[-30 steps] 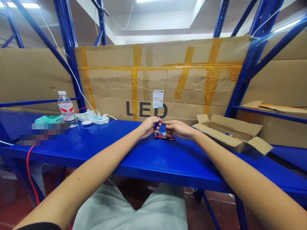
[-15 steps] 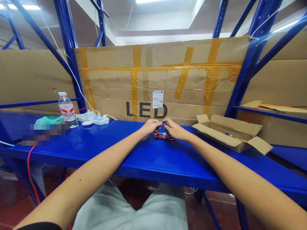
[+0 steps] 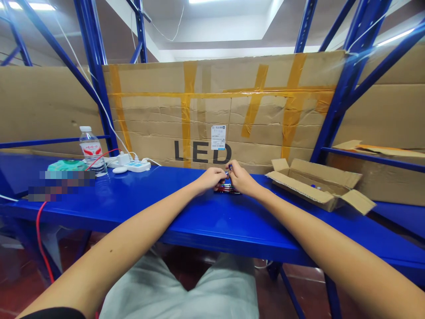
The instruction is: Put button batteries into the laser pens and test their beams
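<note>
My left hand [image 3: 212, 178] is closed in a pinch around a slim bluish pen part [image 3: 226, 173], mostly hidden by the fingers. Between the fingertips of my right hand [image 3: 241, 179] is a small dark blue piece, perhaps a pen cap [image 3: 230, 167], raised slightly above the left fingertips. The two held pieces look apart. Just below the hands, several glossy pens [image 3: 228, 189], red and green among them, lie side by side on the blue table [image 3: 212, 221]; the hands partly cover them.
At right stands an open cardboard box [image 3: 302, 190] with small blue and white items inside. To the left are a water bottle [image 3: 91, 150], a white power strip [image 3: 136, 166], a green packet [image 3: 66, 165] and a red cable [image 3: 39, 235]. A large cardboard sheet [image 3: 156, 119] rises behind.
My right fingertips have moved up a little with the dark blue piece, away from the left fingertips. Earlier both hands met at one blue item. The pens on the table stay put.
</note>
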A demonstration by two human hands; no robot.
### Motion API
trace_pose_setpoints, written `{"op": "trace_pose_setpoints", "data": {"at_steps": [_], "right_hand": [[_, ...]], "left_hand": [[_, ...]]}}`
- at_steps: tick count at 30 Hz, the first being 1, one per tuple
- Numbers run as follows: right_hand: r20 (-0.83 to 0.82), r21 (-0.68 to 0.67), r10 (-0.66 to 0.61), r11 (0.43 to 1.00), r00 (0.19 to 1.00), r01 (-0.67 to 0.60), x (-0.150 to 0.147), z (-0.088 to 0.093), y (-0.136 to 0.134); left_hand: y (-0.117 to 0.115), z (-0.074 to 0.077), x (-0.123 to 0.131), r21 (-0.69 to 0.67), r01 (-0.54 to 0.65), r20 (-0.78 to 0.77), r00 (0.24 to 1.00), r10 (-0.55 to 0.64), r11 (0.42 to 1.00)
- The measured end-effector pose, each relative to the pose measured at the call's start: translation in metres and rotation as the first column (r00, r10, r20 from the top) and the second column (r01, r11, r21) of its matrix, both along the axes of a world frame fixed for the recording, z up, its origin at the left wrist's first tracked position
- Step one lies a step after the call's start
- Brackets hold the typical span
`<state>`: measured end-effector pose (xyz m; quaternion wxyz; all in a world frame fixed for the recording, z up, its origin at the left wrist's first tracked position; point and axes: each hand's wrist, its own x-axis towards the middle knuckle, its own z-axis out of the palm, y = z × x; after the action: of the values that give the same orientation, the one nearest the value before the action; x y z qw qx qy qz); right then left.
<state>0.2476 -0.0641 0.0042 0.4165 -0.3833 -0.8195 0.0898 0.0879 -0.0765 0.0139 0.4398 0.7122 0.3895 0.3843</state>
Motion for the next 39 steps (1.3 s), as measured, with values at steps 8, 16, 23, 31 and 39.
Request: {"op": "trace_pose_setpoints", "data": {"at_steps": [8, 16, 23, 31, 39], "right_hand": [[-0.173, -0.198, 0.116, 0.969, 0.978, -0.15, 0.004, 0.009, 0.004], [0.092, -0.069, 0.097, 0.993, 0.991, -0.091, 0.005, 0.006, -0.002], [0.18, 0.063, 0.115, 0.99, 0.977, -0.128, -0.003, 0.004, -0.006], [0.163, 0.044, 0.078, 0.995, 0.983, -0.086, 0.001, 0.0, 0.002], [0.123, 0.05, 0.116, 0.991, 0.986, -0.123, 0.001, 0.003, -0.008]], "left_hand": [[0.006, -0.001, -0.001, 0.055, -0.022, 0.029, 0.999, 0.021, 0.998], [0.007, -0.001, -0.005, 0.221, -0.087, 0.11, 0.992, 0.063, 0.971], [0.004, 0.001, -0.004, 0.071, -0.146, 0.183, 0.974, 0.131, 0.987], [0.004, 0.002, -0.006, 0.066, -0.149, 0.197, 0.971, 0.134, 0.987], [0.007, 0.001, -0.007, 0.141, -0.168, 0.185, 0.973, 0.14, 0.976]]}}
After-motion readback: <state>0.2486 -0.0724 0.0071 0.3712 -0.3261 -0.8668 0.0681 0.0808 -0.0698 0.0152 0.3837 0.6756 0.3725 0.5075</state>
